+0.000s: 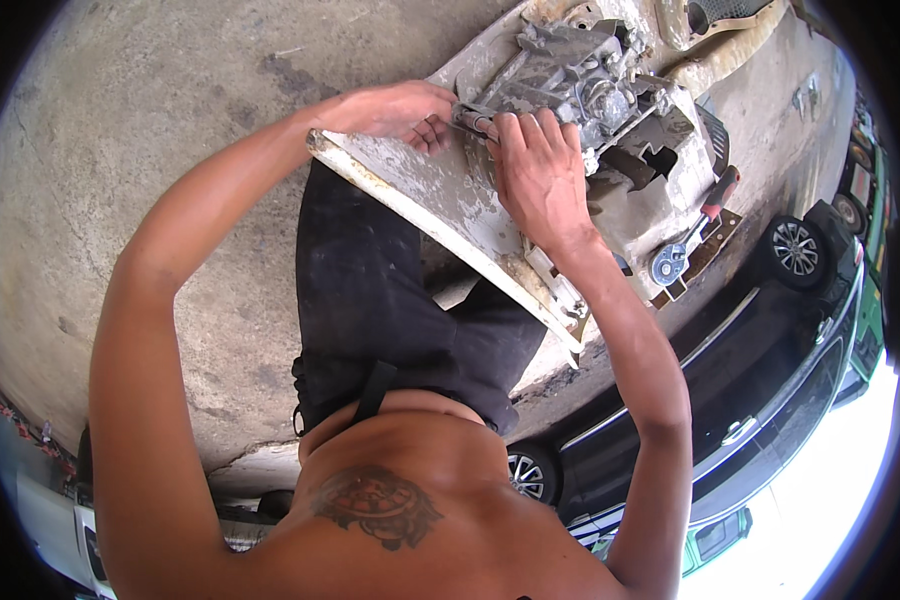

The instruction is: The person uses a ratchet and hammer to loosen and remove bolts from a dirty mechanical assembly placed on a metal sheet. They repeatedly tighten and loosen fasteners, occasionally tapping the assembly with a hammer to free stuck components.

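My right hand (542, 175) is closed around a short, shiny, rod-shaped metal tool (478, 123). Its far part is hidden under my fingers, and its exact kind does not show. To the left, my left hand (410, 112) has curled fingers, with the index finger and thumb reaching the tool's left end; what they pinch, if anything, is hidden. Both hands are above a dirty, off-white metal panel (450, 195) that slants across my knees. Just beyond my right hand sits a grey, dusty cast-metal assembly (560, 75), attached to the panel's frame.
A ratchet wrench (670, 262) with a red and black handle lies on the assembly's right side. The concrete floor (200, 110) spreads to the left. A dark car (690, 350) stands close on the right, a green vehicle (870, 200) behind it. Another curved frame part (735, 50) lies at the far right.
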`<control>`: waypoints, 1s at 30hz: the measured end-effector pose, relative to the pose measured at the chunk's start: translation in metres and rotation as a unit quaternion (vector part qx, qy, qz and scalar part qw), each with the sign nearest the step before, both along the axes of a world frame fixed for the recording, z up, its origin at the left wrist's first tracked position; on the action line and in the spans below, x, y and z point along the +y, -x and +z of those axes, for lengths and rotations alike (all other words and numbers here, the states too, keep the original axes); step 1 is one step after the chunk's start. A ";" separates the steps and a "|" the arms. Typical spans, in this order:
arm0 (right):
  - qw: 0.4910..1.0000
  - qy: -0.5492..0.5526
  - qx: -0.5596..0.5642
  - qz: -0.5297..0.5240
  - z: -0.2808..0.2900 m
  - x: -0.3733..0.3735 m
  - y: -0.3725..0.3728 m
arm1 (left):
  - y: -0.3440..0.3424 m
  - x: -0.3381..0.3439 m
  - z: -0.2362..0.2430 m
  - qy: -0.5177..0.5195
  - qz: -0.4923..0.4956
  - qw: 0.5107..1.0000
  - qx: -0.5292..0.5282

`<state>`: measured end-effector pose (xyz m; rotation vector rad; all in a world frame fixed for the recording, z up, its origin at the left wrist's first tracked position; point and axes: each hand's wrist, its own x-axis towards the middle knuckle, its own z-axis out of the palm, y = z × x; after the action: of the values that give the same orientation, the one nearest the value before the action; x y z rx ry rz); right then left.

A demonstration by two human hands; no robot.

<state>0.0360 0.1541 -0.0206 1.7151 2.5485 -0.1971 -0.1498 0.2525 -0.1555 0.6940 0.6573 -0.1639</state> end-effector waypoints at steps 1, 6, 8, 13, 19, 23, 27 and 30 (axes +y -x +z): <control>0.999 0.002 0.034 -0.023 0.004 0.001 0.000 | -0.001 0.001 0.001 -0.002 -0.003 1.000 0.001; 0.952 0.080 0.209 -0.208 0.027 0.000 -0.008 | 0.005 0.006 0.023 -0.062 -0.018 0.997 0.044; 0.882 0.152 0.290 -0.338 0.043 -0.001 -0.015 | 0.006 0.015 0.021 -0.135 -0.066 0.988 0.044; 0.744 0.157 0.456 -0.463 0.052 -0.038 -0.038 | -0.021 0.024 0.019 -0.332 -0.192 0.917 0.105; 0.648 0.147 0.544 -0.513 0.052 -0.104 -0.035 | -0.034 0.022 0.007 -0.484 -0.207 0.843 0.110; 0.614 0.128 0.573 -0.528 0.048 -0.134 -0.028 | -0.042 0.010 0.015 -0.572 -0.242 0.774 0.123; 0.638 0.108 0.545 -0.533 0.039 -0.149 -0.026 | -0.039 0.016 0.031 -0.575 -0.288 0.761 0.092; 0.599 0.128 0.558 -0.559 0.047 -0.145 -0.029 | -0.044 0.032 0.043 -0.519 -0.364 0.766 0.108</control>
<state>0.0645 0.0092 0.0261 3.2976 0.8458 -2.0616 -0.1056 0.2846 -0.1128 2.0377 0.6381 -0.6319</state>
